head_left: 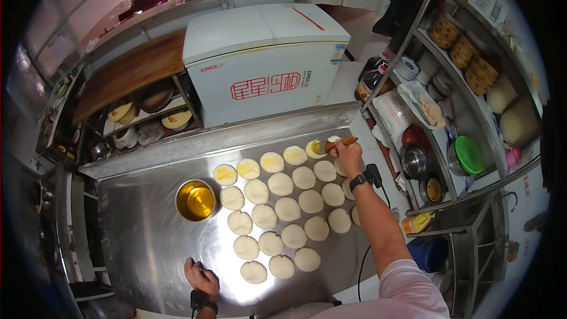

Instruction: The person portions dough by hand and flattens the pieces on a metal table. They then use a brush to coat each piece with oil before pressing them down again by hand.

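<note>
My right hand (348, 156) grips a pastry brush (332, 144) by its wooden handle. Its bristles touch a flat dough round (310, 151) toward the right end of the back row. Other rounds in that row, such as the leftmost dough round (225, 175), carry yellow, oily patches. Nearer rows hold several plain pale rounds, among them a dough round (282, 266) at the front. A metal pot of yellow oil (181, 208) stands left of the rows. My left hand (201, 277) rests on the steel table near its front edge, fingers loosely spread, holding nothing.
The steel worktable (147, 254) has a raised back ledge (236, 139). Behind it stands a white chest freezer (254, 65). A metal shelf rack (407, 41) with bowls, pots and steamer baskets (481, 74) is on the right. A black cable (365, 257) hangs by my right arm.
</note>
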`<state>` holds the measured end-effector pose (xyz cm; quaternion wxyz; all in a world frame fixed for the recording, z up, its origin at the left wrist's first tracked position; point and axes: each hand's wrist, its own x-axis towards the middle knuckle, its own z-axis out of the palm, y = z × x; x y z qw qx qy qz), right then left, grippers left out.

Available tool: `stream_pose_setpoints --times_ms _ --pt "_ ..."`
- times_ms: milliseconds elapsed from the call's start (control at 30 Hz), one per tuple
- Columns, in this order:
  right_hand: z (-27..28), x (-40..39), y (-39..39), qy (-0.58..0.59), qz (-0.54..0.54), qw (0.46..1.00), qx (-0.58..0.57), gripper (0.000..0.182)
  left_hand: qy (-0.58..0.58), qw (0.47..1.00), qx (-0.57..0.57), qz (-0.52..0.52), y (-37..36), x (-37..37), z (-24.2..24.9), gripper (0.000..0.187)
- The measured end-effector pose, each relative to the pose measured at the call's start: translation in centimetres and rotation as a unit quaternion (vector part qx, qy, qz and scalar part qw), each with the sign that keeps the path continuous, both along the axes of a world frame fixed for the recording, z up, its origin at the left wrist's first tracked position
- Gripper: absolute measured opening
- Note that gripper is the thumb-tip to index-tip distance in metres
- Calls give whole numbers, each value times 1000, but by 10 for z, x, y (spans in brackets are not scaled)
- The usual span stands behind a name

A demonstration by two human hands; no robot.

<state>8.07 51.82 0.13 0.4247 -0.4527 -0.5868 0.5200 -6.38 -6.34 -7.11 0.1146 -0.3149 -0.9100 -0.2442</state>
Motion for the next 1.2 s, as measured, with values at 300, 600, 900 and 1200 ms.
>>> stream_pose_setpoints --times_ms 300,600,900,1200 --pt "9 42 47 -100 -65 989 90 23 -2 1000 9 11 2 1 2 28" --pt "15 16 -2 -337 64 841 419 14 -9 1000 17 3 1 2 3 29" --pt "16 -98 -162 -51 174 983 23 28 4 1000 26 12 0 -4 -7 26" --pt "-28 -118 -212 -37 238 967 -81 21 9 999 31 -1 1 -4 -2 25"
